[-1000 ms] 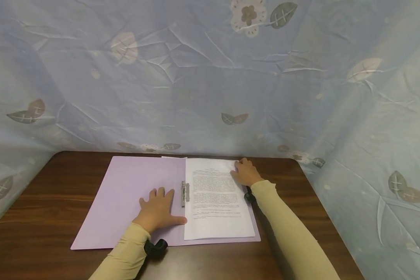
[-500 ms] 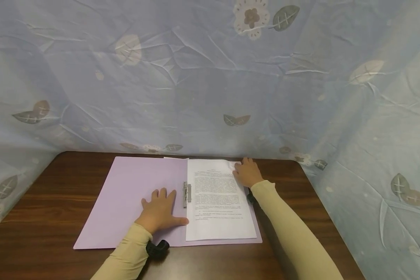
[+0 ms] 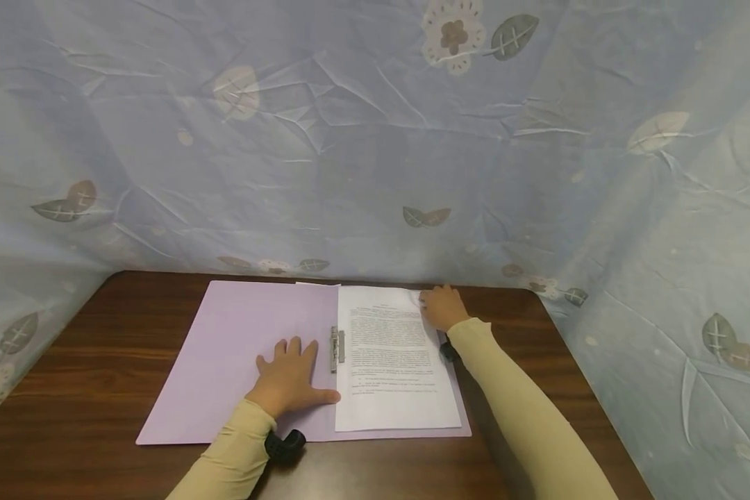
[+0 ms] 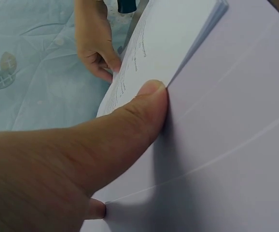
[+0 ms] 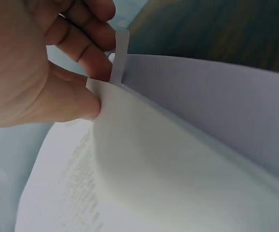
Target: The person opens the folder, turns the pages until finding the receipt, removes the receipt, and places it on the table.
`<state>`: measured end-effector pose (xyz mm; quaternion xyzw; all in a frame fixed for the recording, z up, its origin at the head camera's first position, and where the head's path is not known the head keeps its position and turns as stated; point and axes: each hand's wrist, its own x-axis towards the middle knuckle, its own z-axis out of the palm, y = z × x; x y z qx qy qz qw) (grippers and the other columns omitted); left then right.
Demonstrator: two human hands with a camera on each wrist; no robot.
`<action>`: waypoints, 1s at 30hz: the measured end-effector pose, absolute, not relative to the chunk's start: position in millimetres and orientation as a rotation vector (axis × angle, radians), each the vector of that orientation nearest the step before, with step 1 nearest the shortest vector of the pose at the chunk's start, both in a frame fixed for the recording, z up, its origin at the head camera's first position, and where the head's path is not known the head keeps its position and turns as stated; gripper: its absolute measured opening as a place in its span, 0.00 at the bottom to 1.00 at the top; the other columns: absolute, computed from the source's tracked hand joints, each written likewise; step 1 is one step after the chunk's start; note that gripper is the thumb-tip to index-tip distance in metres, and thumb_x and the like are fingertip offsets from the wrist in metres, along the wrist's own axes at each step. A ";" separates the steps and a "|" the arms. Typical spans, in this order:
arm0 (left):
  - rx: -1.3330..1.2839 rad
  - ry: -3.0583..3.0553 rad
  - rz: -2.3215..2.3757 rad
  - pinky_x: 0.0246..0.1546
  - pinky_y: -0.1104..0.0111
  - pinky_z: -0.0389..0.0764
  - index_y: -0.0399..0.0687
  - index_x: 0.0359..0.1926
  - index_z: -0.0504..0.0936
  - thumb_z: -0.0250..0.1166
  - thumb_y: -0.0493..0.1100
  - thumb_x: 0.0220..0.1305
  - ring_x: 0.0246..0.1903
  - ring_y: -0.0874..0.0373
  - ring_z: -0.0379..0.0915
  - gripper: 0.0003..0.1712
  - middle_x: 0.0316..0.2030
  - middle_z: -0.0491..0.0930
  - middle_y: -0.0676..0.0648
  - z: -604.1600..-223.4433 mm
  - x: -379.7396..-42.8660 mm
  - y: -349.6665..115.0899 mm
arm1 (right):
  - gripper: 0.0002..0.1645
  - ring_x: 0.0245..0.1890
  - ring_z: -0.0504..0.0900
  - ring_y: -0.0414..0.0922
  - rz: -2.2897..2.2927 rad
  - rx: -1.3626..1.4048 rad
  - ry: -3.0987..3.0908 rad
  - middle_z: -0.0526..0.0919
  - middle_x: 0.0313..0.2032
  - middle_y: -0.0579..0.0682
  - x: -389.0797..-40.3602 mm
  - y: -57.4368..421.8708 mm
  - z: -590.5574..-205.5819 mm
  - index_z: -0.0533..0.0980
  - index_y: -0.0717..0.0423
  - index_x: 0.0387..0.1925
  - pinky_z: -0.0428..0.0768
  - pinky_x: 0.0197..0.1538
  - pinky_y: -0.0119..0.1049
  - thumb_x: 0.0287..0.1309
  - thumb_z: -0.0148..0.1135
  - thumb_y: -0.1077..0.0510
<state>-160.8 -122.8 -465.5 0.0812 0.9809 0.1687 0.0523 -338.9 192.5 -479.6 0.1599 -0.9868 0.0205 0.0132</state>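
Observation:
A lilac folder (image 3: 250, 319) lies spread on the table, with a stack of printed paper (image 3: 387, 410) on its right half. At the fold sits a metal clip (image 3: 334, 351). My left hand (image 3: 289, 382) rests on the folder with fingers spread, its thumb touching the left edge of the stack, as the left wrist view also shows. At the stack's top right corner is my right hand (image 3: 442, 307). In the right wrist view its thumb and fingers pinch the corner of a sheet of paper (image 5: 149, 140), which bends up; a narrow pale tab (image 5: 119, 55) stands beside the fingertips.
The dark wooden table (image 3: 69, 389) reaches back to a patterned cloth (image 3: 362, 167) hanging behind it and along the sides. A white edge (image 3: 312, 283) peeks out behind the folder's top. Both wrists wear black bands.
The head view has shifted slightly, so everything sits a little further right. My right hand's fingers have drawn in a little at the corner; my left hand keeps its place on the folder.

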 end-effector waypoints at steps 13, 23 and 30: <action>0.244 2.991 0.505 0.56 0.20 0.58 0.38 0.72 0.70 0.77 0.76 0.41 0.68 0.24 0.59 0.66 0.68 0.66 0.26 -467.2 -161.8 -121.3 | 0.18 0.53 0.80 0.62 0.577 0.206 -3.163 0.83 0.49 0.64 -340.4 199.0 -467.6 0.74 0.67 0.54 0.68 0.65 0.60 0.62 0.57 0.65; 0.216 2.961 0.522 0.58 0.20 0.55 0.37 0.74 0.68 0.75 0.76 0.44 0.70 0.23 0.55 0.67 0.71 0.63 0.25 -471.0 -162.5 -120.6 | 0.14 0.46 0.80 0.57 0.622 0.298 -2.987 0.87 0.46 0.60 -335.0 204.5 -445.8 0.84 0.64 0.47 0.72 0.60 0.57 0.66 0.63 0.58; 0.218 2.968 0.518 0.57 0.19 0.55 0.37 0.74 0.68 0.75 0.76 0.43 0.70 0.23 0.55 0.67 0.70 0.64 0.25 -470.6 -162.7 -120.0 | 0.08 0.41 0.81 0.56 0.545 0.392 -2.883 0.87 0.38 0.57 -328.7 207.1 -442.9 0.85 0.61 0.37 0.71 0.56 0.58 0.65 0.67 0.58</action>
